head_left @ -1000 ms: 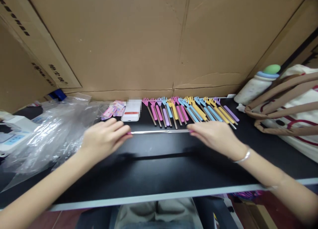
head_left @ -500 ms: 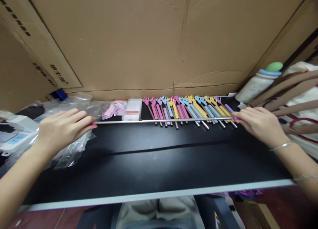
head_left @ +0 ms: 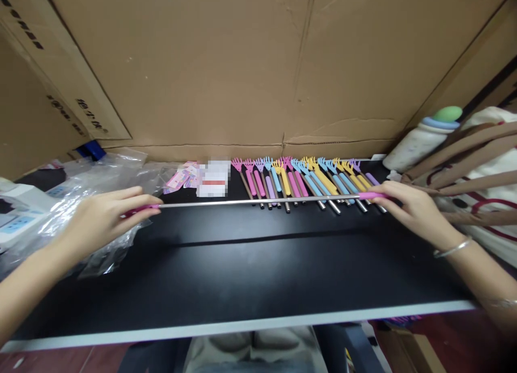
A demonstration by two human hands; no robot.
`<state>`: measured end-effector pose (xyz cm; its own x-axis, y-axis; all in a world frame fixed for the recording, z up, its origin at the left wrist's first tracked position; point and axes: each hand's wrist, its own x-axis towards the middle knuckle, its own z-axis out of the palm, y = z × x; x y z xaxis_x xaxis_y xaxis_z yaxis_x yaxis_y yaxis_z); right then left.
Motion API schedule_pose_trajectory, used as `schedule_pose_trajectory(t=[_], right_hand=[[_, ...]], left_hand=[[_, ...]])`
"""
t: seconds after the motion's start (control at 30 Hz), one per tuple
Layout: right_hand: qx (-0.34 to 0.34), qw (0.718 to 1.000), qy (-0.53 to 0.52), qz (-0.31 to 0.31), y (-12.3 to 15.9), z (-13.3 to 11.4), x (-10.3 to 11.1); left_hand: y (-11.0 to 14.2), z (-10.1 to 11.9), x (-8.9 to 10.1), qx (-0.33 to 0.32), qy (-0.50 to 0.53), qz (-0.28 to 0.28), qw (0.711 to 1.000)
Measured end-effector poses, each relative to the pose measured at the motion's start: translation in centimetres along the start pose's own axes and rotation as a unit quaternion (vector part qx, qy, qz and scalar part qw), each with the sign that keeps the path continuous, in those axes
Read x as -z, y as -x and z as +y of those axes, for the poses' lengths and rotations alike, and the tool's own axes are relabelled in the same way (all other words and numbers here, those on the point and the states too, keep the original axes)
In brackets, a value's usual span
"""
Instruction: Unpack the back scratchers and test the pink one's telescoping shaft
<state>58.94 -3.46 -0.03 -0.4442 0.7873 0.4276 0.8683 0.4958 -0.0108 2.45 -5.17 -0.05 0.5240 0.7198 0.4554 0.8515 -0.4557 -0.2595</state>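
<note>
A long thin telescopic metal rod point(head_left: 258, 202) with pink ends is stretched out level above the black table point(head_left: 242, 276). My left hand point(head_left: 105, 218) pinches its left pink end over a heap of clear plastic bags point(head_left: 100, 173). My right hand point(head_left: 412, 207) grips the pink handle at its right end. Behind the rod lies a row of several collapsed back scratchers point(head_left: 307, 179) with pink, blue, yellow and purple claw heads and handles.
A cardboard wall point(head_left: 250, 66) closes the back of the table. Pink packets point(head_left: 181, 178) and a white card point(head_left: 212, 179) lie left of the row. A white bottle with a green cap point(head_left: 424, 136) and a cream bag with brown straps point(head_left: 476, 184) stand at the right.
My hands have drawn apart, pulling the short rod out to its long length. The left hand went left over the plastic bags, the right hand right past the row's end.
</note>
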Motion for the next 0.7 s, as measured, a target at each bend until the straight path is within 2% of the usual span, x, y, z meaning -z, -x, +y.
schedule_pose_trajectory(t=[0.07,0.2,0.3,0.43,0.6,0.7], right_hand=[[0.018,1.0,-0.014,-0.008,-0.8,-2.8,-0.2],[0.046,0.998,-0.025,0.016,-2.3,-7.9,-0.9],[0.047,0.998,-0.021,0.029,-2.8,-9.4,-0.9],[0.05,0.998,-0.006,0.028,-2.6,-10.1,-0.4],[0.081,0.996,-0.027,0.013,-3.0,-13.7,-0.9],[0.073,0.997,-0.028,0.01,-3.6,-15.6,-1.5]], left_hand=[[-1.2,2.1,0.0,-0.028,0.035,-0.004,0.999],[-3.4,5.8,0.1,-0.067,0.07,0.049,0.994],[-3.9,6.6,0.3,-0.058,0.074,0.073,0.993],[-3.5,6.8,0.5,-0.053,0.094,0.061,0.992],[-4.1,9.9,0.6,-0.07,0.143,0.049,0.986],[-4.9,11.3,0.4,-0.068,0.144,0.062,0.985]])
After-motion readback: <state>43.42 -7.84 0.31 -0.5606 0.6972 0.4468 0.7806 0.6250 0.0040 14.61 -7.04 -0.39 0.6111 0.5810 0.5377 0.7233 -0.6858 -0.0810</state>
